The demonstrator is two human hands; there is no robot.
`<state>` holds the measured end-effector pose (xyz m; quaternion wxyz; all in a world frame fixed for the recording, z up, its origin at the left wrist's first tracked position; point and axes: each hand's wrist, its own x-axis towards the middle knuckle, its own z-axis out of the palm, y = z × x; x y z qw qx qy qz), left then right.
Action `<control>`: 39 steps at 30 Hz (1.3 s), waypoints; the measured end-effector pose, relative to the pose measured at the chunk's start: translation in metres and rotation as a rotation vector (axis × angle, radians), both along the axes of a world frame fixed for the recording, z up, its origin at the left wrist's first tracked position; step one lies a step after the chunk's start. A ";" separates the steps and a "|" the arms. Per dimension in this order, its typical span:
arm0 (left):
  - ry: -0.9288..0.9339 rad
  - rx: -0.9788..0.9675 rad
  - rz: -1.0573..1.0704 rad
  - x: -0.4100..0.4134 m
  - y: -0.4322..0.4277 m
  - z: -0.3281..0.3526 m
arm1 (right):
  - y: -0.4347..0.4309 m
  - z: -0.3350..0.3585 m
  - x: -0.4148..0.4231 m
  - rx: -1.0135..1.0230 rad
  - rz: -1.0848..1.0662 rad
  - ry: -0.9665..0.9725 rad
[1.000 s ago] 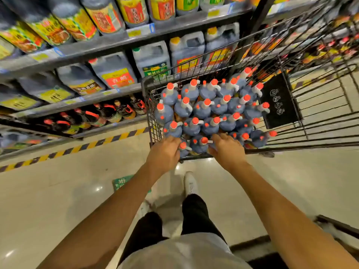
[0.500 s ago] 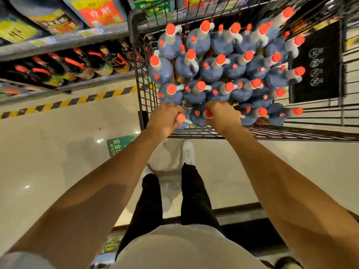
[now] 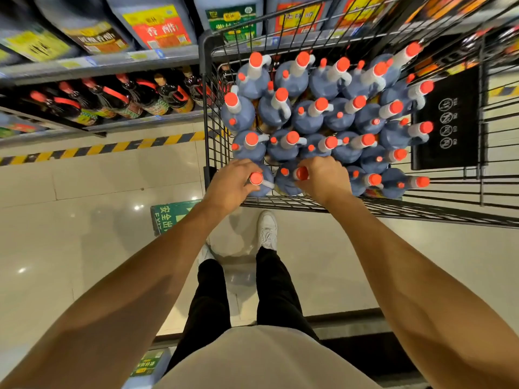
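Note:
A black wire shopping cart (image 3: 206, 113) stands in front of me, packed with several dark jugs with red caps and grey handles (image 3: 309, 113). My left hand (image 3: 230, 183) grips the neck of the nearest left jug (image 3: 262, 182), its red cap showing by my fingers. My right hand (image 3: 323, 178) grips the neighbouring jug (image 3: 286, 181) by its handle, next to its red cap. Both jugs sit in the cart's near row.
Store shelves (image 3: 112, 66) on the left hold large labelled jugs above and dark bottles with red tops (image 3: 112, 99) below. A yellow-black stripe (image 3: 98, 148) runs along the floor by the shelf. A black sign panel (image 3: 449, 122) hangs in the cart. My legs and white shoes (image 3: 268, 228) stand below.
My view has come closer and tilted down over the cart. Both hands have stayed on the two nearest jugs and closed round them.

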<state>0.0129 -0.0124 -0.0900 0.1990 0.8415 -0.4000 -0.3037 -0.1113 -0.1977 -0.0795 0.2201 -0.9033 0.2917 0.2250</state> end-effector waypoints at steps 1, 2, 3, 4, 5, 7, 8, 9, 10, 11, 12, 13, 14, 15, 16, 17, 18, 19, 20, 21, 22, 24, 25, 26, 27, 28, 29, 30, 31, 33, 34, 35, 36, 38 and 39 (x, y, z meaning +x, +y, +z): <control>0.006 -0.027 0.030 0.001 0.002 0.007 | -0.001 0.011 0.000 0.015 -0.016 -0.026; 0.011 -0.056 0.060 0.001 0.004 0.015 | -0.003 0.022 -0.001 0.035 -0.032 -0.059; 0.021 -0.091 0.096 0.003 0.006 0.024 | -0.005 0.035 -0.002 0.057 -0.049 -0.093; 0.040 -0.128 0.140 0.004 0.008 0.035 | -0.007 0.049 -0.002 0.077 -0.054 -0.139; 0.061 -0.160 0.181 0.006 0.010 0.047 | -0.010 0.064 -0.001 0.096 -0.062 -0.195; 0.083 -0.202 0.233 0.013 0.012 0.076 | -0.013 0.094 -0.001 0.107 -0.060 -0.313; 0.085 -0.222 0.242 0.018 0.014 0.092 | -0.015 0.110 -0.001 0.105 -0.052 -0.362; 0.081 -0.250 0.245 0.023 0.015 0.110 | -0.016 0.126 0.000 0.103 -0.044 -0.409; 0.076 -0.287 0.248 0.028 0.018 0.128 | -0.017 0.141 0.002 0.106 -0.034 -0.463; 0.073 -0.324 0.253 0.033 0.021 0.147 | -0.017 0.157 0.004 0.116 -0.036 -0.524; 0.074 -0.356 0.271 0.038 0.025 0.165 | -0.017 0.174 0.007 0.127 -0.045 -0.590; 0.075 -0.381 0.301 0.043 0.030 0.182 | -0.017 0.191 0.010 0.134 -0.054 -0.651; 0.076 -0.403 0.335 0.048 0.035 0.199 | -0.015 0.208 0.015 0.137 -0.054 -0.704; 0.075 -0.428 0.363 0.053 0.041 0.215 | -0.012 0.224 0.019 0.141 -0.046 -0.745; 0.070 -0.458 0.385 0.059 0.047 0.229 | -0.009 0.239 0.025 0.146 -0.030 -0.780; 0.060 -0.497 0.401 0.064 0.054 0.244 | -0.005 0.253 0.032 0.151 -0.013 -0.815; 0.044 -0.540 0.413 0.069 0.062 0.260 | 0.000 0.267 0.039 0.160 -0.006 -0.847; 0.026 -0.586 0.421 0.074 0.071 0.275 | 0.007 0.281 0.046 0.173 -0.011 -0.873; 0.012 -0.633 0.431 0.079 0.079 0.290 | 0.015 0.295 0.055 0.182 -0.016 -0.899; 0.005 -0.675 0.444 0.083 0.088 0.304 | 0.024 0.310 0.062 0.184 -0.012 -0.927; 0.002 -0.715 0.460 0.088 0.098 0.316 | 0.035 0.324 0.068 0.188 0.003 -0.960; -0.001 -0.800 0.488 0.096 0.119 0.339 | 0.055 0.349 0.081 0.197 0.052 -1.028; -0.008 -0.838 0.499 0.101 0.131 0.350 | 0.066 0.360 0.087 0.197 0.074 -1.046; -0.018 -0.871 0.509 0.107 0.142 0.360 | 0.078 0.370 0.093 0.206 0.082 -1.056; -0.032 -0.900 0.518 0.113 0.155 0.369 | 0.090 0.379 0.099 0.230 0.081 -1.065; -0.048 -0.926 0.526 0.119 0.167 0.377 | 0.103 0.387 0.106 0.260 0.080 -1.077; -0.057 -0.953 0.535 0.125 0.180 0.384 | 0.116 0.395 0.112 0.283 0.086 -1.092; -0.062 -0.984 0.537 0.132 0.193 0.391 | 0.130 0.401 0.120 0.295 0.100 -1.112; -0.068 -1.012 0.531 0.138 0.207 0.397 | 0.143 0.407 0.127 0.301 0.118 -1.132; -0.091 -1.041 0.507 0.150 0.234 0.407 | 0.169 0.415 0.143 0.306 0.144 -1.161; -0.108 -1.045 0.498 0.156 0.247 0.412 | 0.182 0.418 0.151 0.313 0.147 -1.173; -0.129 -1.048 0.495 0.162 0.260 0.416 | 0.194 0.421 0.159 0.325 0.144 -1.182; -0.149 -1.052 0.500 0.168 0.273 0.420 | 0.205 0.424 0.167 0.335 0.141 -1.191; -0.164 -1.059 0.520 0.181 0.298 0.427 | 0.229 0.431 0.183 0.354 0.155 -1.212; -0.165 -1.056 0.530 0.188 0.309 0.430 | 0.240 0.434 0.190 0.362 0.170 -1.223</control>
